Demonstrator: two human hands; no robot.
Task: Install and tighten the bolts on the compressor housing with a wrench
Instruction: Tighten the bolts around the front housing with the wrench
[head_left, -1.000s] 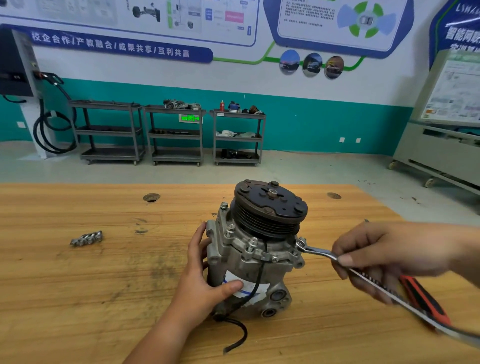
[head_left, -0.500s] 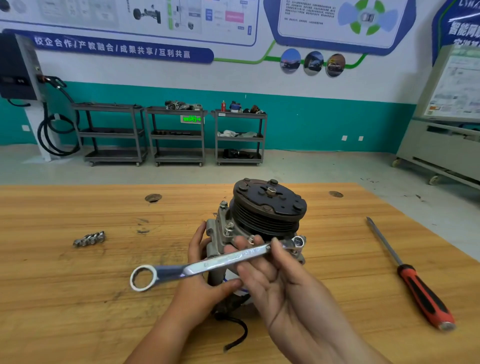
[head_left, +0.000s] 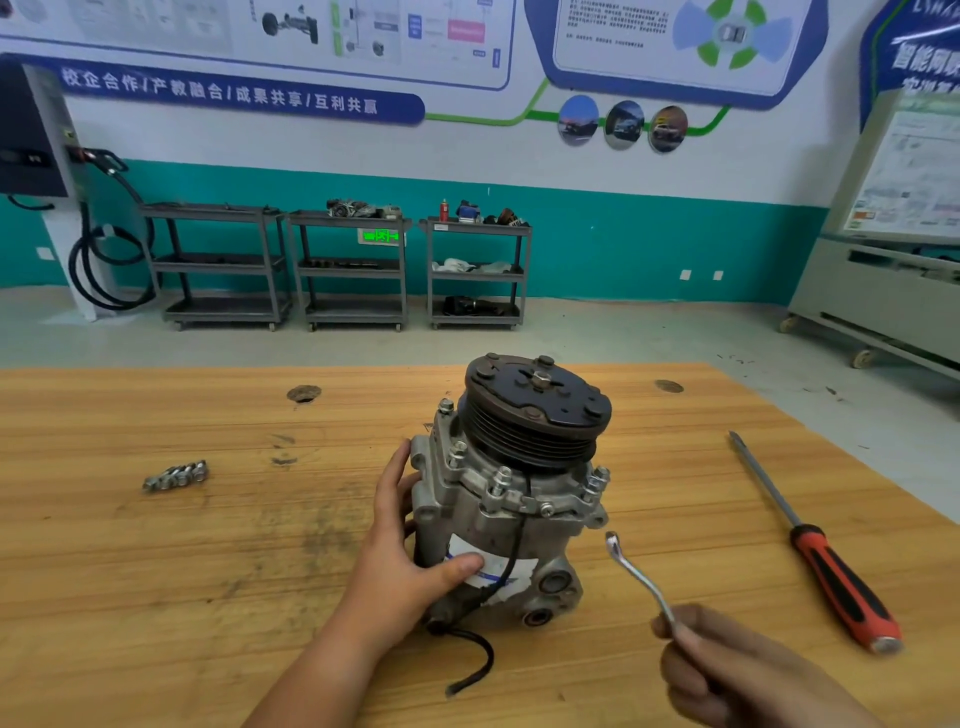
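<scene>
Left hand (head_left: 400, 561) wraps fingers and thumb around the grey cast-metal compressor housing (head_left: 498, 519) standing mid-table on the wooden bench (head_left: 156, 597); right hand (head_left: 737, 670) pinches a slim steel wrench (head_left: 640, 582), head raised just beside the housing, not touching.

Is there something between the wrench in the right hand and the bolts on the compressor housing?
Nothing visible stands between them. The wrench, held by the right hand, points its head toward the bolt at the right corner of the housing, with only air between. The left hand holds the housing's left side, outside that path.
</scene>
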